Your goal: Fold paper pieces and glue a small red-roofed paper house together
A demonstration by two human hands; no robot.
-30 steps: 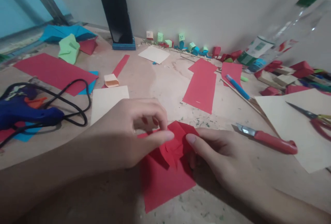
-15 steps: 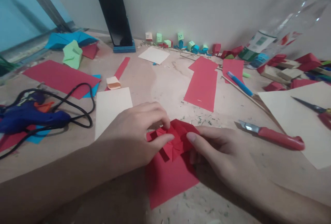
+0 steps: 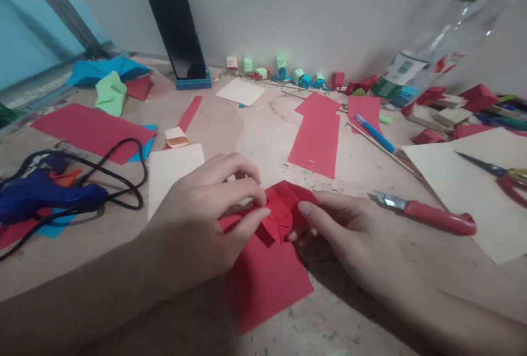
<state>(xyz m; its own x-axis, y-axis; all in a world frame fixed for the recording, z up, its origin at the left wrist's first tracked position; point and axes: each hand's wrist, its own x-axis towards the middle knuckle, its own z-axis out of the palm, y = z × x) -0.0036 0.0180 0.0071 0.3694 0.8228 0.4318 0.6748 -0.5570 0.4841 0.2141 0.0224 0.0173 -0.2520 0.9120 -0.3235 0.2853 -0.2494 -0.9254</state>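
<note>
A folded red paper piece (image 3: 288, 202), with several creased flaps, is held just above the table between both hands. My left hand (image 3: 218, 208) pinches a small flap on its left side between thumb and fingertips. With the thumb on top and fingers beneath, my right hand (image 3: 346, 224) grips its right edge. Below the folded piece lies a flat red paper sheet (image 3: 272, 284), partly covered by it and by my left hand. A cream paper sheet (image 3: 175, 161) sits behind my left wrist.
At the right lie a red-handled cutter (image 3: 436, 216) and scissors (image 3: 494, 169). A blue glue gun (image 3: 49, 191) with a looped black cord is on the left. Behind stand a phone (image 3: 179, 38), several small paper figures (image 3: 282, 68) and a plastic bottle (image 3: 411, 65). Red papers (image 3: 317, 136) lie mid-table.
My left fingers have shifted on the folded paper and now pinch a flap at its left side. The right hand keeps its grip, its fingers showing further underneath. The view has shifted slightly.
</note>
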